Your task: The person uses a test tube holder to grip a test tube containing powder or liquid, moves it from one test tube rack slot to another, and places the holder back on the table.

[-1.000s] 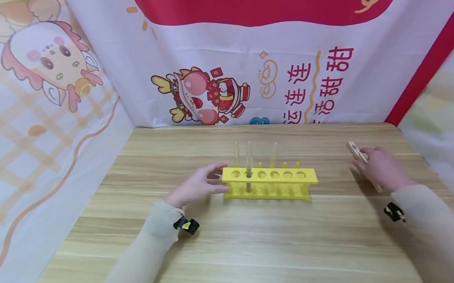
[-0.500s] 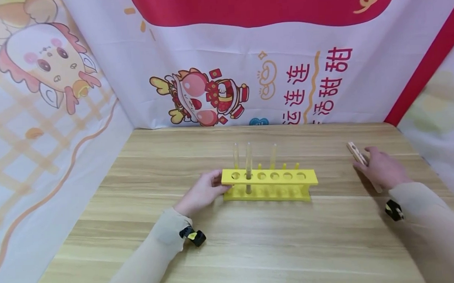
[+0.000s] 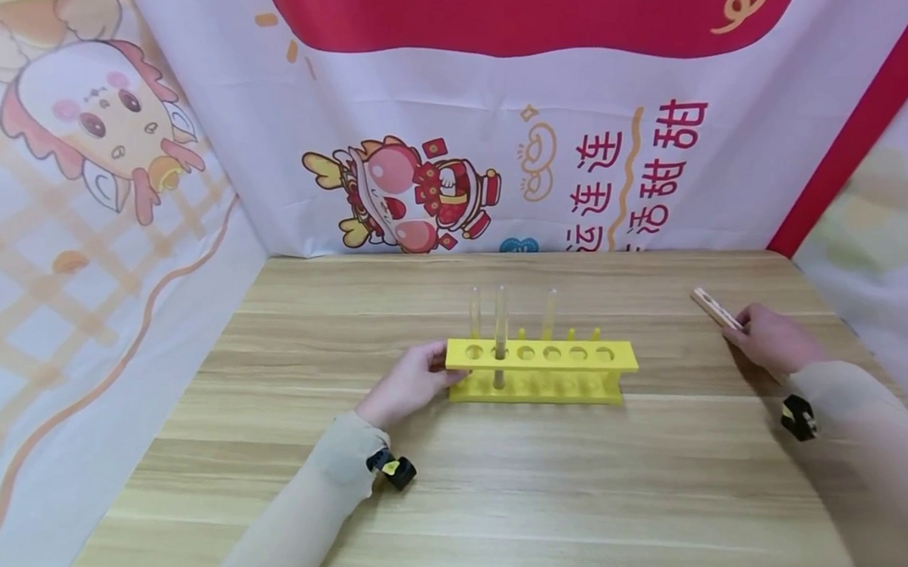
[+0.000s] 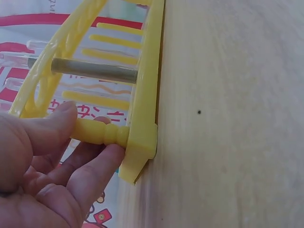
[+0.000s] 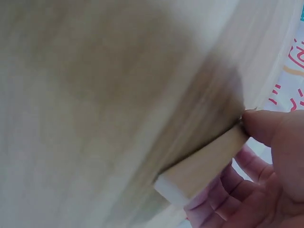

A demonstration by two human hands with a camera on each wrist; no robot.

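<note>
A yellow test tube rack (image 3: 547, 366) stands on the table. My left hand (image 3: 405, 384) grips its left end; in the left wrist view the thumb and fingers wrap the rack's end post (image 4: 97, 132). One test tube (image 3: 501, 315) sits in the second hole from the left, with dark content in its lower part. Two other tubes rise behind the top plate, over the rear pegs. At the right, my right hand (image 3: 777, 341) pinches a wooden test tube clamp (image 3: 713, 309). Its square-cut wooden end (image 5: 204, 166) shows between thumb and fingers, close over the table.
The wood-grain table (image 3: 581, 479) ends at a printed cloth backdrop (image 3: 432, 92), with another cloth (image 3: 108, 270) along the left side. A black wrist camera (image 3: 391, 467) is strapped to the left sleeve, and another (image 3: 798, 417) to the right.
My left hand has moved right, from beside the rack to gripping its end post. My right hand has closed on the wooden clamp, which has turned slightly.
</note>
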